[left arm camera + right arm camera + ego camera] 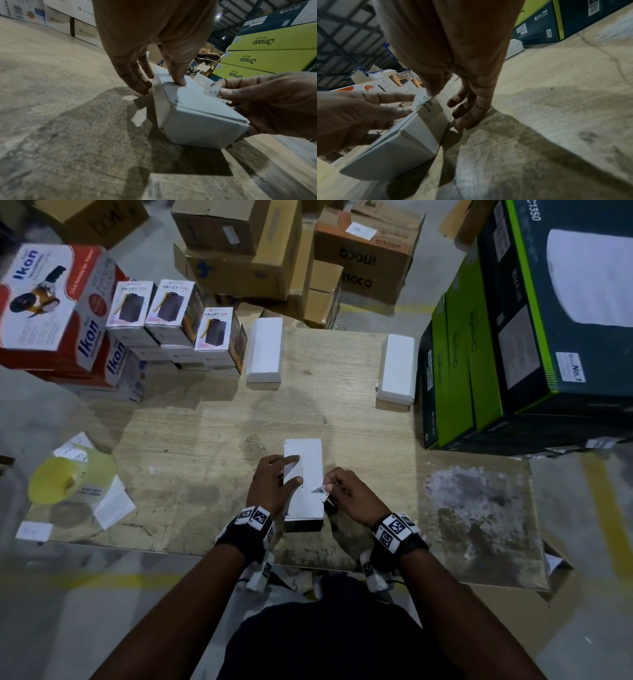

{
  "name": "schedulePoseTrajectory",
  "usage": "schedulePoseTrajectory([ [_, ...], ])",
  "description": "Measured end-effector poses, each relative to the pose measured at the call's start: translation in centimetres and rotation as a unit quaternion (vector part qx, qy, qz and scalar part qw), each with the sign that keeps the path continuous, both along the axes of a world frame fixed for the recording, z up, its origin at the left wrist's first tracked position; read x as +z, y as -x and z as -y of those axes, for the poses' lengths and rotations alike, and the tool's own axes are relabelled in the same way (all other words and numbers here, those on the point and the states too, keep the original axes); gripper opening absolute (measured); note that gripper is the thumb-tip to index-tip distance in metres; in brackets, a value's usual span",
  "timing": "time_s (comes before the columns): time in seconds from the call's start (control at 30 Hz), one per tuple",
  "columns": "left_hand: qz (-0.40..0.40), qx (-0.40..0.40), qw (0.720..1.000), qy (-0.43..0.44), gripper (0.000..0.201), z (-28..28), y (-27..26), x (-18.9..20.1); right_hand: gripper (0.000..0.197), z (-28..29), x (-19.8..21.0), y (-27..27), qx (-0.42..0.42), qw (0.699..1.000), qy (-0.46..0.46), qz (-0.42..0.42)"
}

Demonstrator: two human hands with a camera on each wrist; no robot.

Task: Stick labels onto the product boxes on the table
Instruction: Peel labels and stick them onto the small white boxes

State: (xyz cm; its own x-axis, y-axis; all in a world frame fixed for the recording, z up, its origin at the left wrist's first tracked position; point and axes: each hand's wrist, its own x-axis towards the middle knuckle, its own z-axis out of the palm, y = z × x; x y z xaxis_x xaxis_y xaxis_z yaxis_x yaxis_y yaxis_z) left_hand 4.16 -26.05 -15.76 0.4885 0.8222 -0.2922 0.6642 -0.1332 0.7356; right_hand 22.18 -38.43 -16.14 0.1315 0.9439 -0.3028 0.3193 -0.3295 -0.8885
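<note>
White box (305, 474) lies closed near the bench's (212, 440) front edge; contents unseen. Left hand (272, 486) presses it with straight fingers; right hand (346, 494) pinches a label (321, 490) over its right edge. Two white boxes (264, 350) lie toward the back edge.

L hand (137, 65) steadying white box (197, 121), R hand (267, 102) pinching label (211, 92)

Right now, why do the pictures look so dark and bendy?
Head view: dim light, the table edges bow from the wide lens. Left wrist view: the box throws a hard dark shadow and the left hand looms huge. Right wrist view: the label print is blurred, only partly readable.
</note>
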Motion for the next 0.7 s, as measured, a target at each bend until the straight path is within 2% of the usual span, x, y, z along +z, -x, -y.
schedulePoseTrajectory([
  [0.13, -0.009, -0.001, 1.000, -0.002, 0.048, -0.1, 0.0, 0.1, 0.009, 0.3, 0.7, 0.0, -0.017, 0.998, 0.007, -0.056],
  [0.27, -0.002, 0.002, 1.000, -0.008, 0.048, -0.2, 0.1, -0.2, 0.009, 0.5, 2.0, -0.1, -0.042, 0.988, 0.060, -0.138],
  [0.4, -0.001, -0.007, 1.000, -0.013, 0.049, -0.2, 0.3, -0.6, 0.009, 0.8, 1.9, -1.0, -0.134, 0.947, 0.117, -0.268],
  [0.5, -0.015, -0.006, 1.000, -0.019, 0.048, -0.3, 0.0, -0.5, 0.012, 1.3, 1.9, -2.1, -0.166, 0.935, 0.116, -0.291],
  [0.57, -0.027, -0.008, 0.998, -0.061, 0.045, -0.2, -0.4, 0.3, 0.010, 1.4, 2.4, -2.5, -0.168, 0.935, 0.091, -0.299],
  [0.63, 0.013, 0.001, 0.997, -0.078, 0.036, 0.2, -1.2, 2.1, 0.008, 1.3, 3.2, -2.8, -0.160, 0.939, 0.073, -0.296],
  [0.7, 0.092, 0.006, 0.996, -0.012, 0.025, 0.9, -2.3, 4.7, 0.006, 1.1, 4.0, -2.8, -0.151, 0.943, 0.059, -0.291],
])
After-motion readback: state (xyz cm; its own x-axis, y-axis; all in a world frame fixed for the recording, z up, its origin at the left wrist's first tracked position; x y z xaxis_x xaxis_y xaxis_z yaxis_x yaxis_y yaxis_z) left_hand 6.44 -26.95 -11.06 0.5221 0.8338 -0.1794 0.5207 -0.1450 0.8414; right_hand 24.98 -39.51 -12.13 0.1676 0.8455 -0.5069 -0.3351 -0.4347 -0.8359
